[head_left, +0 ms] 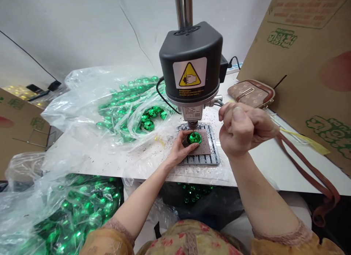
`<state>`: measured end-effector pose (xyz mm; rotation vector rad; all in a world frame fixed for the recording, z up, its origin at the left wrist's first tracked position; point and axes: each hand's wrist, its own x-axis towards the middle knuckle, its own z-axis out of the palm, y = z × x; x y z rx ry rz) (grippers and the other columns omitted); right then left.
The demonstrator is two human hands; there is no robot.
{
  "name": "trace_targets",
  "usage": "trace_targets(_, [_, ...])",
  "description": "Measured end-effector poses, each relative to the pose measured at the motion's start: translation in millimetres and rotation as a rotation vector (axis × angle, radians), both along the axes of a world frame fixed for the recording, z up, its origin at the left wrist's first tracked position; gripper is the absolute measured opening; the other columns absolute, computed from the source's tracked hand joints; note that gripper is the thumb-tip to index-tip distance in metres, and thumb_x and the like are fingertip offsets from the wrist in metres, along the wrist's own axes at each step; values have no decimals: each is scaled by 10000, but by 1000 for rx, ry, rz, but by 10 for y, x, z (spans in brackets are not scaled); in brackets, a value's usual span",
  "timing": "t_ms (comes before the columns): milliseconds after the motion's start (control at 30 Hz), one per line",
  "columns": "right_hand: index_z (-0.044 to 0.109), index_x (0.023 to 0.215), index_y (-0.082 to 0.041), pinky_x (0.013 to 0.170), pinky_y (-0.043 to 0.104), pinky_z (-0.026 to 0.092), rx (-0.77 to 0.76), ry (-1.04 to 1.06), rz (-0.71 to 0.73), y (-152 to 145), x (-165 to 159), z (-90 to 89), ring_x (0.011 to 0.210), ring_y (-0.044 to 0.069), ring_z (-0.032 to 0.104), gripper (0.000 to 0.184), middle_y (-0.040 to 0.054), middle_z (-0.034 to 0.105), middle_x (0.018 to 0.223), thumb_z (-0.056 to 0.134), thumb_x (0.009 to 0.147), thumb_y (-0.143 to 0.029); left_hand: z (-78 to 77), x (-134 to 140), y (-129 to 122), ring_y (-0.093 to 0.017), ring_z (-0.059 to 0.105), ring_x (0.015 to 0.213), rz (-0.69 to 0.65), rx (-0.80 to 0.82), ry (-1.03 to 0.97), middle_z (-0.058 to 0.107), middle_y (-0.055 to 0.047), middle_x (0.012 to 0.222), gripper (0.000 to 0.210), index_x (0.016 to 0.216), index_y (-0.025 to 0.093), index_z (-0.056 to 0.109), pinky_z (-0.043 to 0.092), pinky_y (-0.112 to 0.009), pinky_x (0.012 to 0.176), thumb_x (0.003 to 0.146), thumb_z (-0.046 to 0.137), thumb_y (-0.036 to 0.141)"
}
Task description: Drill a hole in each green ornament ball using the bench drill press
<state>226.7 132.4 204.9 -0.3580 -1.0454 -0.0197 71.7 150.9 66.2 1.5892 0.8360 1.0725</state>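
A shiny green faceted ball rests on a flat brown board on the slotted metal base of a small drill press. My left hand grips the ball from the left, thumb in front and fingers behind. The bit comes down onto the ball's top; whether it has gone in cannot be made out. Raised at the right of the machine, my right hand is closed around the drill press lever, most of which the fingers hide.
Green balls lie in a clear plastic bag at the left, with another bagged heap below the table edge. A patterned handbag with a brown strap and a cardboard box stand at the right. Dark shavings dot the table.
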Motion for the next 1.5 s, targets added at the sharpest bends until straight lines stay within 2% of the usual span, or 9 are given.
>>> trace_targets(500, [197, 558, -171, 493, 287, 344, 41, -56, 15, -27, 23, -122, 419, 30, 262, 494, -70, 255, 484, 574, 876, -155, -16, 2, 1, -241, 645, 1164, 7, 3, 4, 685, -75, 1191, 543, 1186, 224, 584, 482, -414, 1059, 793, 843, 494])
trace_targets(733, [317, 557, -236, 433, 310, 263, -217, 120, 72, 12, 5, 394, 402, 68, 267, 490, -86, 269, 446, 688, 869, -303, 75, 34, -52, -246, 659, 1097, 140, 61, 66, 691, -79, 1139, 513, 1148, 220, 609, 505, -419, 1007, 773, 856, 467])
trace_targets(867, [293, 560, -248, 415, 296, 239, -268, 113, 85, 41, 21, 572, 398, 58, 247, 534, -82, 275, 443, 711, 855, -400, 122, -72, -452, -250, 682, 1009, 347, 283, 162, 701, -71, 1046, 420, 1080, 236, 625, 549, -409, 904, 773, 850, 414])
trace_targets(933, [280, 579, -249, 415, 283, 247, -296, 91, 60, 44, 31, 571, 411, 51, 247, 542, -79, 276, 461, 692, 862, -458, 60, -180, -760, -260, 701, 991, 252, 477, 199, 716, -95, 1071, 431, 1118, 247, 627, 575, -398, 836, 776, 846, 389])
trace_targets(1033, [272, 594, -248, 424, 271, 256, -316, 69, 46, 41, 40, 538, 415, 43, 258, 542, -81, 279, 472, 669, 874, -487, -132, -345, -1190, -259, 728, 906, -59, 805, 394, 742, -117, 1107, 392, 1122, 283, 658, 598, -388, 731, 788, 826, 401])
trace_targets(1167, [307, 575, -242, 415, 273, 265, -262, 104, 92, 32, 38, 524, 392, 47, 299, 528, -85, 302, 441, 710, 857, -433, -333, -479, -1430, -286, 744, 876, -281, 967, 628, 765, -118, 1133, 280, 1109, 328, 687, 621, -431, 709, 851, 758, 407])
trace_targets(1300, [344, 565, -233, 436, 271, 280, -272, 111, 97, 20, 39, 516, 403, 53, 319, 494, -78, 310, 436, 708, 867, -377, -162, -595, -1111, -303, 736, 969, -164, 904, 501, 756, -110, 1146, 316, 1117, 341, 691, 623, -443, 784, 847, 758, 491])
trace_targets(1367, [359, 562, -233, 441, 277, 283, -264, 114, 107, 20, 42, 506, 406, 59, 323, 485, -78, 312, 433, 717, 860, -370, 76, -687, -715, -300, 718, 1020, 94, 778, 527, 747, -97, 1114, 175, 1092, 330, 694, 591, -464, 878, 928, 667, 385])
trace_targets(1500, [378, 565, -239, 435, 303, 279, -229, 132, 113, 28, 39, 485, 396, 76, 325, 469, -81, 313, 428, 730, 846, -371, 606, -927, 302, -376, 656, 1111, 606, 384, 728, 694, -184, 1150, 224, 1114, 201, 662, 483, -548, 1012, 971, 538, 321])
